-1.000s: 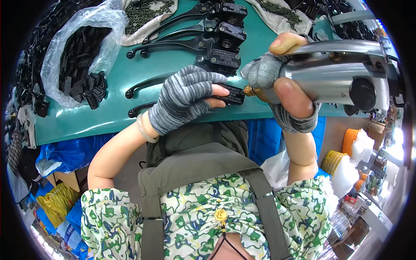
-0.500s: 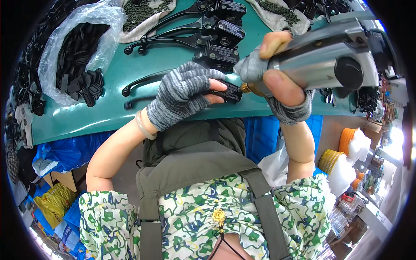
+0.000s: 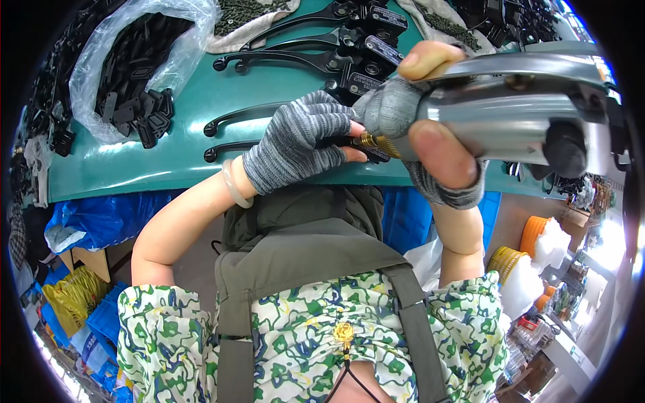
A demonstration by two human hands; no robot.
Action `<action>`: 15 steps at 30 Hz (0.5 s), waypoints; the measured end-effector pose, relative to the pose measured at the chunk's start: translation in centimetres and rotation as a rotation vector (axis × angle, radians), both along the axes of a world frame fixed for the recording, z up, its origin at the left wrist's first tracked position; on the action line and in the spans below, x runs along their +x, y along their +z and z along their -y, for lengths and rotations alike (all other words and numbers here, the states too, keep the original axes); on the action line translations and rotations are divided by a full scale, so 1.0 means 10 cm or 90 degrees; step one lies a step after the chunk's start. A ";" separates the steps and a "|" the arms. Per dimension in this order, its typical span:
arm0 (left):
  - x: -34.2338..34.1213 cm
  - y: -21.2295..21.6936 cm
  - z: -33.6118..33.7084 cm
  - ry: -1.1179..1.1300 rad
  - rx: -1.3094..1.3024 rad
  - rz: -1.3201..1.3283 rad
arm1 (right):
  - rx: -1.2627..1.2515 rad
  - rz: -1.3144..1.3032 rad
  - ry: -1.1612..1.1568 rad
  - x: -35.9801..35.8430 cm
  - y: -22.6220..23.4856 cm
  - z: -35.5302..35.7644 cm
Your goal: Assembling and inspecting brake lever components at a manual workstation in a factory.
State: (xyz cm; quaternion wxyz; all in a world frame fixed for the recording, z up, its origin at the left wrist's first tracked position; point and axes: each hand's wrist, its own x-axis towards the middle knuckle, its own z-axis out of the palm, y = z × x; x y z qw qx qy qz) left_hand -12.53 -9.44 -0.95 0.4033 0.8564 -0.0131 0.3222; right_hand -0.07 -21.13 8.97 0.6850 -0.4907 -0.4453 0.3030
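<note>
My left hand (image 3: 292, 144), in a grey striped fingerless glove, is closed round a black brake lever assembly (image 3: 230, 149) near the table's front edge. Its lever points left; my fingers partly cover its lidded block. In my right hand (image 3: 440, 154), gloved the same way, is a silver power screwdriver (image 3: 504, 117), lying nearly level. The brass-coloured nose (image 3: 371, 140) is at the lid, beside my left fingertips; whether a screw sits under it is hidden. Another black lever (image 3: 235, 121) lies just beyond my left hand.
Several more lever assemblies (image 3: 322, 62) lie in a row farther back on the green table (image 3: 181, 151). A clear plastic bag (image 3: 80, 87) of small black parts stands at the left. Dark screws (image 3: 245, 13) lie on white cloth behind. Blue crates (image 3: 406, 215) stand below the table edge.
The screwdriver's nose has moved left along the lid, closer to my left fingertips. My left hand keeps its hold on the brake lever assembly. The whole view has shifted slightly.
</note>
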 end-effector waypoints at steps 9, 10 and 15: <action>0.02 -0.04 -0.02 -0.012 -0.034 0.018 | -0.007 0.032 -0.024 0.10 -0.12 0.02; 0.01 -0.04 -0.01 -0.005 -0.023 0.015 | -0.006 0.032 -0.023 0.09 -0.13 0.01; -0.02 -0.04 0.00 0.013 -0.002 0.023 | 0.060 -0.070 0.041 0.07 -0.20 -0.05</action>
